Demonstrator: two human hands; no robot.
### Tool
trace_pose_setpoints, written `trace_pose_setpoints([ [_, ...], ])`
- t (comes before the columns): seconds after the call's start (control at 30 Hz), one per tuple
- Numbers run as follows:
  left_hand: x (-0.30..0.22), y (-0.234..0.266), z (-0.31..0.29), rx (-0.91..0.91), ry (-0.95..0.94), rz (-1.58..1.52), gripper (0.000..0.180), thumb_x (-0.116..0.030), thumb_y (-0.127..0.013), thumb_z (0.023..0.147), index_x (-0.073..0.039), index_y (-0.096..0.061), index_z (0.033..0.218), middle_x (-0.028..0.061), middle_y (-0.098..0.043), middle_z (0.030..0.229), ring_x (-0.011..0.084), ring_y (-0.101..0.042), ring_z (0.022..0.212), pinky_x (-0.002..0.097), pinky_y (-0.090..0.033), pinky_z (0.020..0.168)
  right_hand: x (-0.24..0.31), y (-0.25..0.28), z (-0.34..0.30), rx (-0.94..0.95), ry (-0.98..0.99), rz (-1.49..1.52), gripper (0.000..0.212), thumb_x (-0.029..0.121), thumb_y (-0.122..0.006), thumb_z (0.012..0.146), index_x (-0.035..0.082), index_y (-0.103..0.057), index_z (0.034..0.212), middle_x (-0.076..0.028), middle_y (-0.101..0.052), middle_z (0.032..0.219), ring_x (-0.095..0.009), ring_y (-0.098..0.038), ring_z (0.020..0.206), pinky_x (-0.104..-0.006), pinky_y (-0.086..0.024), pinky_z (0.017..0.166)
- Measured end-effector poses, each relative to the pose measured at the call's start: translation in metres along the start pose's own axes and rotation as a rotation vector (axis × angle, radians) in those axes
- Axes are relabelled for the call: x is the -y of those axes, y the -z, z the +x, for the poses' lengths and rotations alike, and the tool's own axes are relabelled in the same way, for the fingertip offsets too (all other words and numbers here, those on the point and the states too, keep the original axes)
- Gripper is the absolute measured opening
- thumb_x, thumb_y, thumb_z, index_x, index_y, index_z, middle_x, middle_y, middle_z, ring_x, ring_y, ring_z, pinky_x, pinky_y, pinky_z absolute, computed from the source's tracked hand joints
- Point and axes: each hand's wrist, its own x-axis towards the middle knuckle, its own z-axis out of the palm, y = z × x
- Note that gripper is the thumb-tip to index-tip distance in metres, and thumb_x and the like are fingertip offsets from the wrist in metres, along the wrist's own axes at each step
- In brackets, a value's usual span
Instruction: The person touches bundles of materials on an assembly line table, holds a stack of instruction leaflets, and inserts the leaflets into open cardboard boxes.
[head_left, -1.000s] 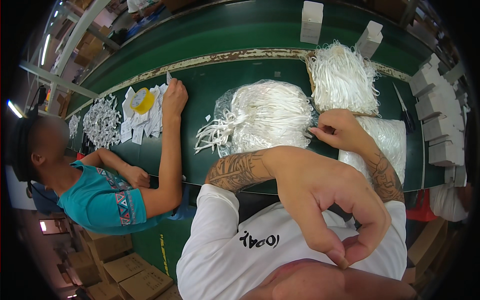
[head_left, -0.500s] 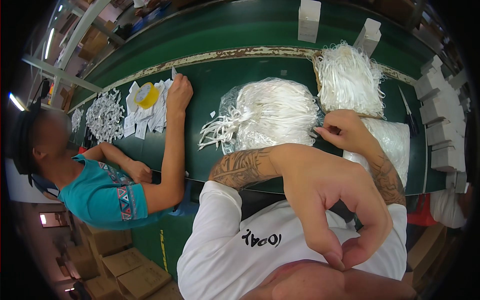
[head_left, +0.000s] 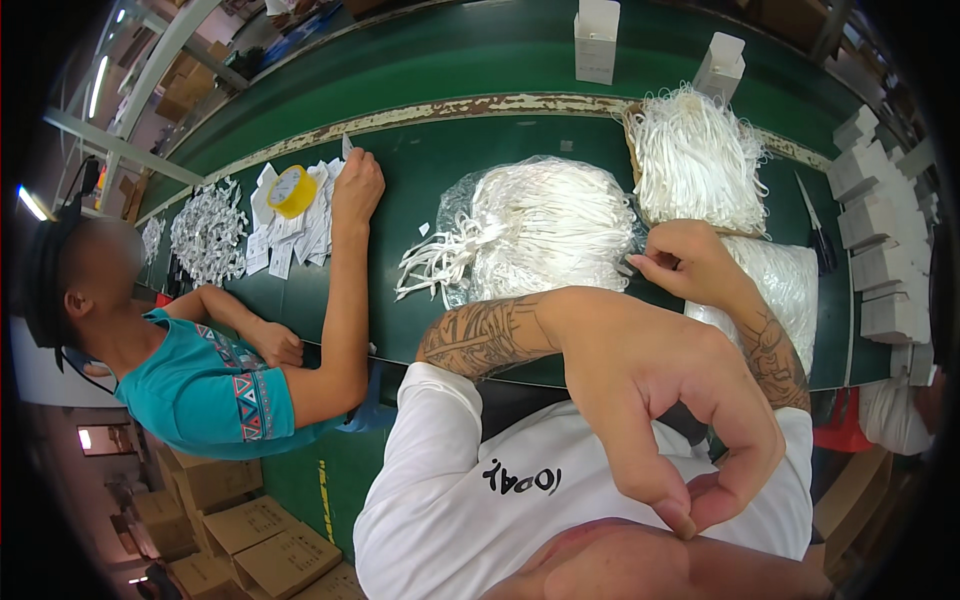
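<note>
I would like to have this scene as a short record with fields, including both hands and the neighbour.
Left hand: raised in the foreground, thumb and fingertip together; no held thing visible
Right hand: curled at the right edge of the white cord bundle; contact unclear
Beyond right hand: second cord pile
Far right: scissors, white boxes
Co-worker's hand: pinching a pale slip
Left of that hand: yellow tape roll on white papers

Two cord bundles (head_left: 555,220), one wrapped pack (head_left: 785,290), one tape roll (head_left: 293,192), two upright boxes (head_left: 597,45), perhaps five rightmost boxes (head_left: 878,268)
</note>
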Motion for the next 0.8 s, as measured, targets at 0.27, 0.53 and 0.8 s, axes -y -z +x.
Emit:
trace_pose_setpoints([
  [0.27,0.002,0.000,0.000,-0.009,-0.004,0.015,0.012,-0.011,-0.072,0.085,-0.001,-0.065,0.088,0.0046,-0.064,0.084,0.0156,-0.062,0.079,0.0280,-0.047,0.069,0.001,0.000,0.000,-0.003,0.006,-0.002,0.031,0.014,-0.074,0.082,0.004,-0.051,0.065,-0.009,-0.049,0.057,-0.027,-0.049,0.052,-0.0380,-0.037,0.050],
  [0.53,-0.001,-0.011,0.005,-0.108,0.014,0.282,0.012,-0.013,-0.067,0.088,-0.002,-0.064,0.090,0.0068,-0.065,0.089,0.0205,-0.063,0.082,0.0312,-0.048,0.071,0.003,0.005,-0.002,0.013,-0.026,0.020,0.030,0.016,-0.073,0.083,0.005,-0.051,0.065,-0.009,-0.049,0.057,-0.028,-0.049,0.052,-0.0379,-0.038,0.050],
  [0.8,-0.023,0.001,-0.008,-0.220,-0.051,0.536,0.015,-0.012,-0.062,0.092,-0.007,-0.064,0.105,0.0050,-0.063,0.098,0.0252,-0.060,0.091,0.0378,-0.043,0.077,-0.008,0.002,0.001,0.018,0.008,0.095,0.028,0.009,-0.076,0.079,0.004,-0.052,0.064,-0.007,-0.048,0.056,-0.024,-0.047,0.050,-0.0366,-0.035,0.048],
])
